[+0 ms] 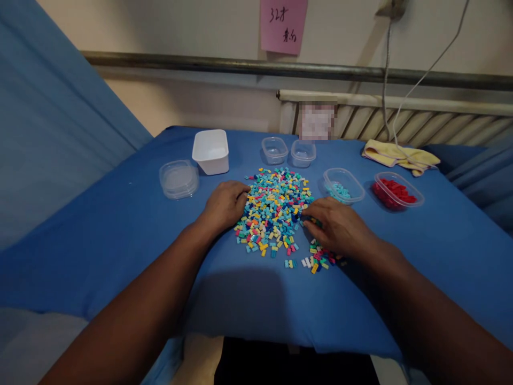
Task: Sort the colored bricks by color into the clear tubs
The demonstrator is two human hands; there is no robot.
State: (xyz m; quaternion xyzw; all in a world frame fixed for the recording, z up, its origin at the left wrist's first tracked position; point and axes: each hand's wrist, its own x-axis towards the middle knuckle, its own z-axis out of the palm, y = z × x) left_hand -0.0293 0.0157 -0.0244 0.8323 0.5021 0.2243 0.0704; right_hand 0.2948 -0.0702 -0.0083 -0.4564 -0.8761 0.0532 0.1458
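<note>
A spread heap of small toy building bricks (276, 208), mostly turquoise, blue, yellow and pink, lies on the blue-covered table. At the heap's left edge rests my left hand (226, 206), its fingers loosely bent and touching the outer bricks; no held brick shows. My right hand (336, 224) is at the right edge, thumb and forefinger brought close together among the bricks. A few dark and green bricks show by those fingers, but what they grip is hidden. Partly under the right hand sits a smaller group of mixed bricks (316, 262), with a striped piece (290, 264) beside it.
Behind the heap stand two clear tubs (274, 155), (303, 155). A white bin (211, 155) and stacked clear lids (179, 180) are left. At right, one clear tub (355, 187) holds turquoise bricks, another (417, 197) red ones. A yellow cloth (396, 155) lies behind, near a cable.
</note>
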